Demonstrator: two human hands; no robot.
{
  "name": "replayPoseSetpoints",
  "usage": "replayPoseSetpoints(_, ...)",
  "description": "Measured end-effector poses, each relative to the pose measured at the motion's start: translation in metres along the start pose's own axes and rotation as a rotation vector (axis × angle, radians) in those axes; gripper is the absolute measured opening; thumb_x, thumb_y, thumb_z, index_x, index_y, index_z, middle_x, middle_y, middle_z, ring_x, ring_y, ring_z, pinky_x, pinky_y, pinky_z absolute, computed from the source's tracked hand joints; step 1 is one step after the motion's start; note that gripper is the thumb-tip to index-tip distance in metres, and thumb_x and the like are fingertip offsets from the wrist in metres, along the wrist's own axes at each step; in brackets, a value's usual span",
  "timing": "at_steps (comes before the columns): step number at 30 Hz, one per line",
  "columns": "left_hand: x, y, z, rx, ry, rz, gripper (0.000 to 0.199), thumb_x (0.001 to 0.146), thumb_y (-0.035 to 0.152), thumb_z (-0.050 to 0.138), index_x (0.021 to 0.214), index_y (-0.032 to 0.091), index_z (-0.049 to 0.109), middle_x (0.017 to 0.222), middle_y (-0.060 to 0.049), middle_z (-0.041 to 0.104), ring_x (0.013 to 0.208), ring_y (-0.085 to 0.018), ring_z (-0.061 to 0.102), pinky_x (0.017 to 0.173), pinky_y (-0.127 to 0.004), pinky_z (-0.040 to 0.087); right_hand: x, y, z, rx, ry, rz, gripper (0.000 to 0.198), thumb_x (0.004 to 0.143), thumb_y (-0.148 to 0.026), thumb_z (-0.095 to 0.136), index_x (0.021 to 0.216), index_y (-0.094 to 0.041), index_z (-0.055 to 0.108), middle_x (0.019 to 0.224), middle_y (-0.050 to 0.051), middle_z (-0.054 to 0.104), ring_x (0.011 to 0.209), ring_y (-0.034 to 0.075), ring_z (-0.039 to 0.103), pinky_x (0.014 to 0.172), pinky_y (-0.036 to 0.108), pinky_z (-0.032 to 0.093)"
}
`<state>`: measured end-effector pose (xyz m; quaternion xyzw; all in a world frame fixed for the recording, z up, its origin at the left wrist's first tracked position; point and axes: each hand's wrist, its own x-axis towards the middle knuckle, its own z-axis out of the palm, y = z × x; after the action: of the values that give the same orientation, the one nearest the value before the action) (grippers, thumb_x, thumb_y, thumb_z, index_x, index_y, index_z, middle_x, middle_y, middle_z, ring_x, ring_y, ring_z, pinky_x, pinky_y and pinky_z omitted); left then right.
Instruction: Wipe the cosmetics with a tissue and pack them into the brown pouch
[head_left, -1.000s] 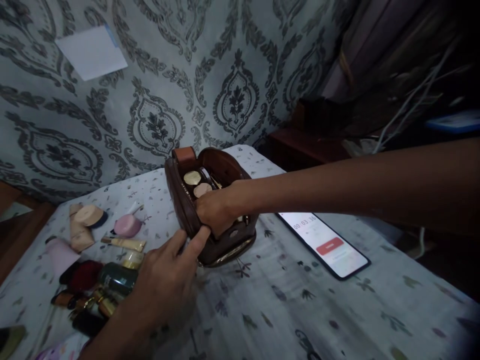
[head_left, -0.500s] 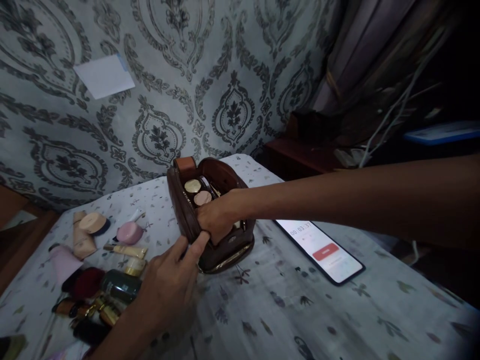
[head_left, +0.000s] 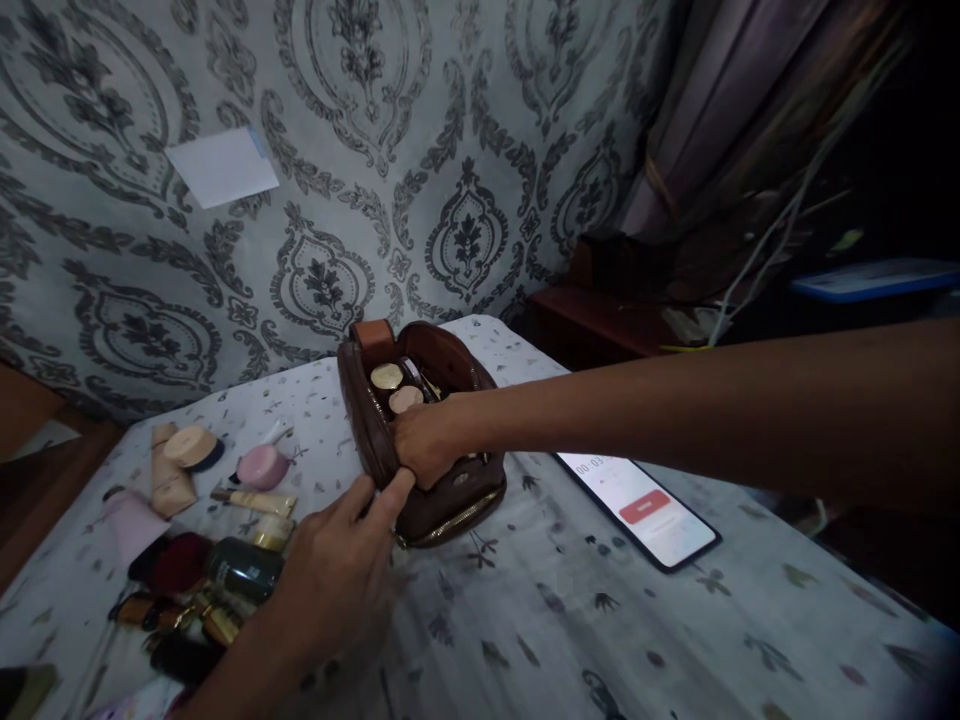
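A brown toiletry bag (head_left: pixel 450 510) lies unzipped on the patterned sheet. Inside it a gold round lid (head_left: pixel 387 376), a pinkish round lid (head_left: pixel 406 399) and some slim items show. My right hand (head_left: pixel 431 440) reaches down into the bag, its fingers hidden inside, so what they hold cannot be seen. At the near left side of the bag, my left hand (head_left: pixel 345 550) grips the edge between thumb and fingers.
Left of the bag lie a pink round container (head_left: pixel 262 466), small tube (head_left: pixel 259 501), beige tube (head_left: pixel 172 480), pink tube (head_left: pixel 133 522), dark green bottle (head_left: pixel 244 568) and several other cosmetics. A phone (head_left: pixel 652 520) with a timer lies right, under my forearm. Patterned wall (head_left: pixel 465 230) stands behind.
The view has shifted slightly. Both hands stay in nearly the same place, the right one inside the bag and the left one at its edge.
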<state>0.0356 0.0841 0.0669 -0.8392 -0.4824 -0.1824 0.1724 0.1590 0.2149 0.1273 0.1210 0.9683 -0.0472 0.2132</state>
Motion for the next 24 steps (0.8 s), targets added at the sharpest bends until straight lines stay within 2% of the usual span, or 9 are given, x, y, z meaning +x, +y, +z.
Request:
replayPoseSetpoints(3, 0.000, 0.001, 0.000, -0.024, -0.025, -0.019, 0.043, 0.093, 0.010, 0.033, 0.134, 0.018, 0.041, 0.087, -0.004, 0.060, 0.062, -0.016, 0.063, 0.050, -0.026, 0.052, -0.002, -0.003, -0.005, -0.146, -0.124, 0.034, 0.020, 0.083, -0.018, 0.061, 0.093, -0.007, 0.075, 0.096, 0.014, 0.071, 0.095, 0.027, 0.063, 0.077, 0.032, 0.046)
replayPoseSetpoints(8, -0.002, 0.001, 0.001, -0.061, -0.085, -0.051, 0.054, 0.095, 0.011, 0.032, 0.147, 0.022, 0.025, 0.085, -0.001, 0.058, 0.062, -0.014, 0.061, 0.054, -0.025, 0.051, -0.017, 0.000, -0.020, -0.048, -0.139, 0.002, 0.029, 0.082, -0.025, 0.068, 0.104, -0.007, 0.072, 0.098, 0.011, 0.070, 0.095, 0.025, 0.062, 0.077, 0.030, 0.045)
replayPoseSetpoints(12, -0.005, -0.002, 0.005, -0.052, -0.087, -0.041, 0.053, 0.094, 0.011, 0.033, 0.146, 0.023, 0.028, 0.084, -0.001, 0.058, 0.063, -0.015, 0.062, 0.051, -0.024, 0.050, -0.043, 0.006, -0.025, 0.021, -0.029, 0.033, 0.024, 0.087, -0.026, 0.064, 0.101, -0.008, 0.071, 0.102, 0.010, 0.068, 0.089, 0.021, 0.062, 0.072, 0.028, 0.044)
replayPoseSetpoints(14, -0.006, -0.003, 0.006, -0.048, -0.074, -0.030, 0.053, 0.094, 0.011, 0.033, 0.145, 0.022, 0.030, 0.085, -0.002, 0.059, 0.065, -0.016, 0.063, 0.050, -0.024, 0.049, -0.058, 0.010, -0.021, 0.017, 0.070, 0.066, 0.021, 0.090, -0.025, 0.061, 0.101, -0.010, 0.070, 0.102, 0.011, 0.068, 0.089, 0.021, 0.062, 0.071, 0.029, 0.043)
replayPoseSetpoints(19, -0.006, -0.006, 0.008, -0.054, -0.065, -0.011, 0.059, 0.093, 0.010, 0.035, 0.150, 0.022, 0.025, 0.081, 0.000, 0.057, 0.062, -0.014, 0.061, 0.049, -0.021, 0.048, -0.080, 0.019, 0.005, 0.080, 0.265, 0.035, 0.015, 0.092, -0.017, 0.054, 0.095, -0.016, 0.069, 0.100, 0.008, 0.068, 0.083, 0.019, 0.063, 0.071, 0.030, 0.044)
replayPoseSetpoints(24, -0.003, -0.006, 0.009, -0.091, -0.053, -0.007, 0.060, 0.093, 0.009, 0.036, 0.150, 0.022, 0.025, 0.078, 0.000, 0.056, 0.063, -0.014, 0.061, 0.050, -0.021, 0.050, -0.079, 0.027, 0.027, 0.087, 0.329, 0.027, 0.018, 0.086, -0.007, 0.054, 0.092, -0.017, 0.068, 0.100, 0.009, 0.068, 0.084, 0.021, 0.062, 0.074, 0.033, 0.045)
